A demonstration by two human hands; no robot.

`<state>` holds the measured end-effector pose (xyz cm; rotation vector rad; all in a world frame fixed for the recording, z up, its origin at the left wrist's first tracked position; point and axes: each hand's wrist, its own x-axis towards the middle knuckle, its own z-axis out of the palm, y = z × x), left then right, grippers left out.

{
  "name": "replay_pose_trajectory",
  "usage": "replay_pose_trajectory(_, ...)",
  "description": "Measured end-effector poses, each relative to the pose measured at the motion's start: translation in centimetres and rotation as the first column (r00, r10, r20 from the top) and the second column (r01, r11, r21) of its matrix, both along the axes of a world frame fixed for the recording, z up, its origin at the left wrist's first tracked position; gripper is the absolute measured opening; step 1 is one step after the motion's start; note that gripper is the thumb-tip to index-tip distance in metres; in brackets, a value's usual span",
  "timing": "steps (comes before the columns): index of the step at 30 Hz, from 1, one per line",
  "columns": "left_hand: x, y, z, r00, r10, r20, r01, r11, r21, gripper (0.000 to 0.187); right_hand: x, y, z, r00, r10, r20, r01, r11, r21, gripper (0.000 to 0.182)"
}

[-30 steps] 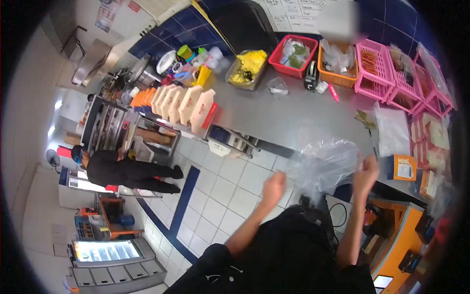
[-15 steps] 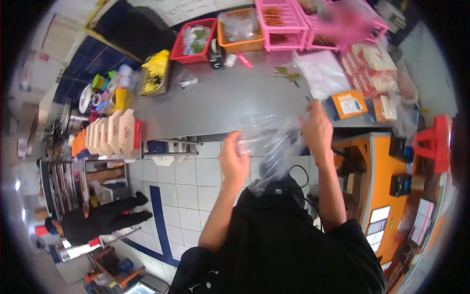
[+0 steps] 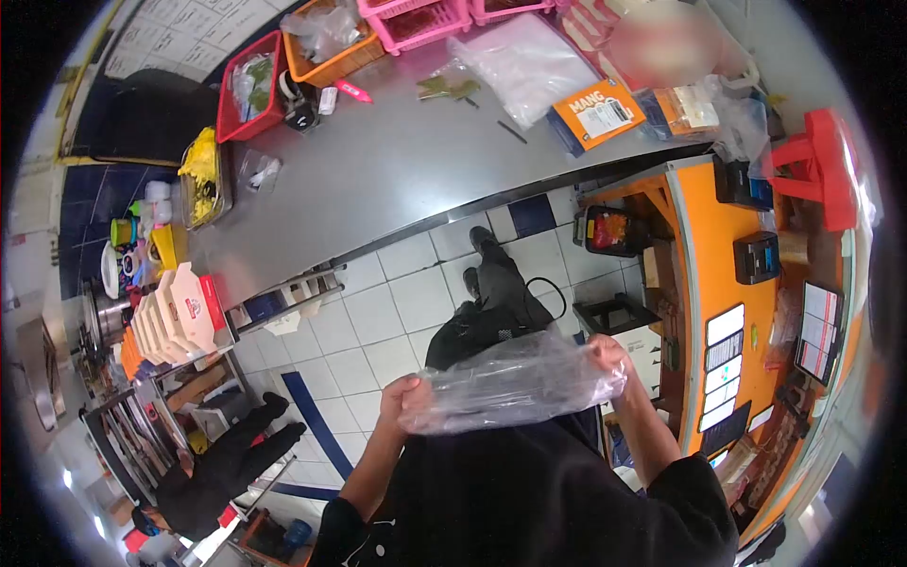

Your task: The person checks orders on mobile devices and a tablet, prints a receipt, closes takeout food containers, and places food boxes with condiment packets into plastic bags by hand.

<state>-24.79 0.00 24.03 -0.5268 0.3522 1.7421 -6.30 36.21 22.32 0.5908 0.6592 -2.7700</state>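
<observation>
A clear plastic bag is stretched sideways in front of my body, between my two hands. My left hand pinches its left end. At the other end, my right hand grips the bag with closed fingers. The plastic looks wrinkled and see-through, and I make out nothing inside it. Both hands are away from the steel table, close to my dark shirt.
On the table stand a red basket, an orange basket, a tray of yellow stuff, a stack of plastic bags and an orange box. Pizza boxes stand left. A person is at lower left.
My hands have drawn back from the table edge towards my body, and the bag is now pulled wider between them. The view has turned and shifted.
</observation>
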Motion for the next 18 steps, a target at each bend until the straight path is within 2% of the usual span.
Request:
replay_pose_trajectory(1,0.0,0.6,0.4,1.000,-0.011,0.004,0.011,1.000,0.000,0.045,0.9,-0.8,0.0,0.988,-0.136,0.067,0.141,0.988,-0.070,0.026)
replay_pose_trajectory(2,-0.3,1.7,0.6,0.999,0.050,-0.021,-0.044,0.974,0.223,0.048,-0.5,-1.1,1.0,0.972,-0.229,0.048,0.231,0.905,-0.357,0.028)
replay_pose_trajectory(3,-1.0,2.0,0.0,0.977,0.191,0.097,-0.212,0.929,0.304,0.053,-2.0,-0.9,1.9,0.946,-0.320,0.048,0.281,0.738,-0.614,0.030)
replay_pose_trajectory(4,-1.8,2.2,-0.7,0.924,0.302,0.232,-0.372,0.848,0.378,0.059,-3.0,-0.4,3.0,0.960,-0.262,0.096,0.274,0.820,-0.503,0.028)
replay_pose_trajectory(5,-4.4,4.0,0.5,0.930,0.344,0.132,-0.366,0.816,0.447,0.057,-4.3,0.4,4.6,0.959,-0.270,0.089,0.278,0.822,-0.498,0.028)
replay_pose_trajectory(6,-5.9,5.2,2.0,0.928,0.362,0.084,-0.355,0.798,0.487,0.056,-5.8,1.4,6.4,0.989,-0.146,0.013,0.142,0.933,-0.331,0.029)
replay_pose_trajectory(7,-7.5,6.4,3.5,0.923,0.383,0.037,-0.344,0.778,0.525,0.057,-6.6,2.0,6.9,0.994,-0.101,-0.033,0.094,0.982,-0.166,0.030)
replay_pose_trajectory(8,-8.1,6.8,4.5,0.902,0.358,-0.241,-0.315,0.928,0.199,0.054,-7.5,2.5,7.4,0.997,-0.047,-0.065,0.048,0.999,0.014,0.033)
replay_pose_trajectory(9,-9.2,7.6,4.3,0.874,0.220,-0.433,-0.217,0.974,0.056,0.050,-8.3,3.1,8.0,0.997,0.010,-0.083,0.006,0.982,0.189,0.037)
replay_pose_trajectory(11,-11.3,9.1,3.9,0.707,-0.170,-0.687,-0.040,0.960,-0.278,0.061,-10.1,6.2,8.4,0.984,0.059,0.167,-0.146,0.803,0.578,0.030)
replay_pose_trajectory(12,-11.2,12.0,5.0,0.439,-0.337,-0.833,-0.070,0.911,-0.406,0.061,-10.7,8.0,7.2,0.982,0.019,0.188,-0.108,0.873,0.476,0.031)
replay_pose_trajectory(13,-12.2,13.5,5.5,0.360,-0.407,-0.839,-0.068,0.886,-0.459,0.059,-11.6,9.2,6.8,0.983,0.016,0.185,-0.105,0.869,0.483,0.031)
replay_pose_trajectory(15,-14.2,16.6,6.6,0.195,-0.540,-0.819,-0.078,0.824,-0.562,0.060,-14.5,11.2,7.2,0.933,0.125,0.338,-0.344,0.592,0.729,0.035)
replay_pose_trajectory(16,-15.5,17.6,5.8,0.054,-0.635,-0.771,-0.155,0.757,-0.635,0.056,-15.9,12.4,7.7,0.907,0.276,0.319,-0.414,0.439,0.798,0.042)
replay_pose_trajectory(17,-16.7,18.6,4.4,-0.073,-0.717,-0.694,-0.243,0.687,-0.684,0.053,-16.9,12.6,7.8,0.908,0.268,0.323,-0.413,0.429,0.803,0.042)
replay_pose_trajectory(18,-18.0,20.0,2.5,-0.249,-0.556,-0.793,-0.417,0.801,-0.430,0.029,-18.1,12.8,7.3,0.947,0.248,0.203,-0.254,0.193,0.948,0.045)
